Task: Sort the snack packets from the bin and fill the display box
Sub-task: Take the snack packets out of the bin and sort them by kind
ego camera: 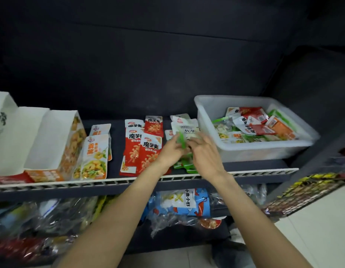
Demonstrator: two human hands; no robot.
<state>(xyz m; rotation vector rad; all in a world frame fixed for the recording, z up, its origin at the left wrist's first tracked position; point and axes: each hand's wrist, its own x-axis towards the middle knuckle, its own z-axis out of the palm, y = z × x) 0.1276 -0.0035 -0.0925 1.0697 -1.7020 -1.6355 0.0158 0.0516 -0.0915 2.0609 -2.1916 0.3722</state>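
Observation:
A clear plastic bin (210, 130) with several mixed snack packets stands on the shelf at the right. Left of it lie sorted piles: green and white packets (184, 124), red packets (143, 146) and orange and white packets (95, 153). An open white display box (42, 140) with orange print stands at the far left. My left hand (170, 151) and my right hand (203, 151) meet over the green pile. Both pinch a green and white packet (181, 141) between them.
The shelf has a white wire front edge (109, 181). Below it lie bagged snacks, among them a blue and white bag (184, 202). A wire basket (311, 188) sits at the right. The back wall is dark.

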